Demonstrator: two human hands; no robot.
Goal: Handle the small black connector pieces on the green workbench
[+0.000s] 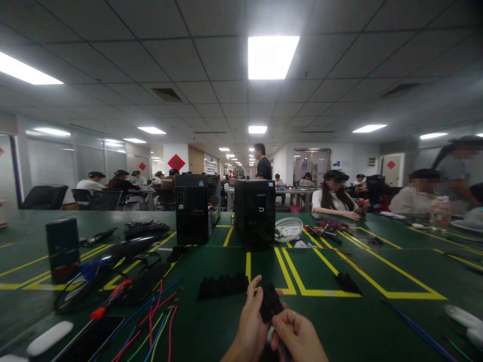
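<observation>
Green bench [211, 322] with yellow lines, busy office behind — both hands' fingers [253, 296] closed around one small black part [270, 302].

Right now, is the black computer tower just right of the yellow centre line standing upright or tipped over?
Upright. The right-hand black tower stands on its base on the green table, front face vertical, beside the left tower.

On the table [377, 322] we find two computer cases [197, 207] side by side; a basket [289, 229] lies right of them, loose wires [151, 322] and a screwdriver [110, 300] front left.
</observation>
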